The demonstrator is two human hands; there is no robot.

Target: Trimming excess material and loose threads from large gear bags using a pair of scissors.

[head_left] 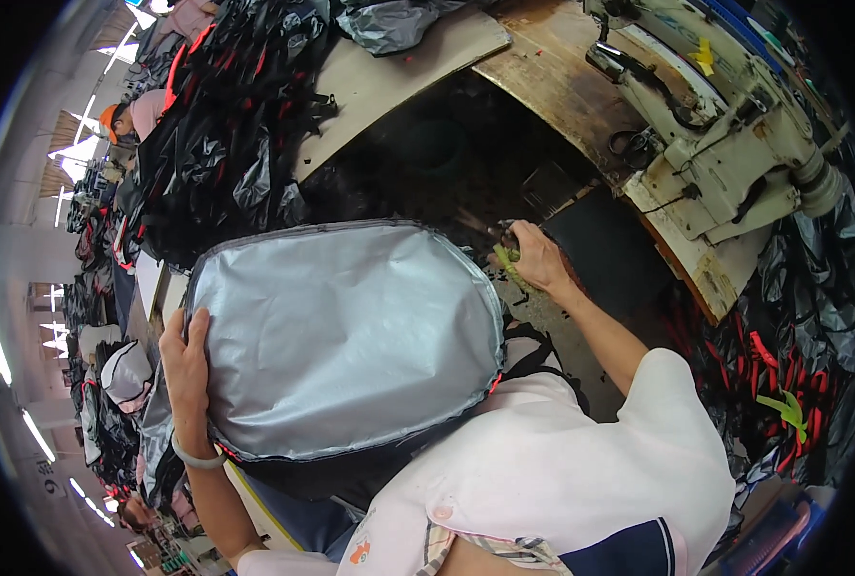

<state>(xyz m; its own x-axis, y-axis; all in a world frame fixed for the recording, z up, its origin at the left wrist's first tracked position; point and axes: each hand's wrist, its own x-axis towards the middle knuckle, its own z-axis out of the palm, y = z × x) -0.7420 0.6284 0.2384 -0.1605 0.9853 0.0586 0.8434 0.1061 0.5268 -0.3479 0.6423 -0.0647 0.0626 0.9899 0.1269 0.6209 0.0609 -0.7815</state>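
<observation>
A large rounded bag piece [351, 336] with a silver lining and dark edging lies across my lap, its silver side up. My left hand [186, 360] grips its left edge, thumb on the silver face and the other fingers partly hidden. Off the piece's upper right edge, my right hand [535, 259] is closed around a pair of scissors [507, 264] with yellow-green wrapped handles. The blades are blurred and point up and left, apart from the edging. Black fabric hangs below the bag piece near my lap.
A sewing machine [735, 158] stands on the worn table at upper right, with black-handled scissors [631, 144] beside it. Black, silver and red pieces are heaped at upper left [226, 144] and right [783, 374]. A co-worker in an orange cap [111, 123] is at far left.
</observation>
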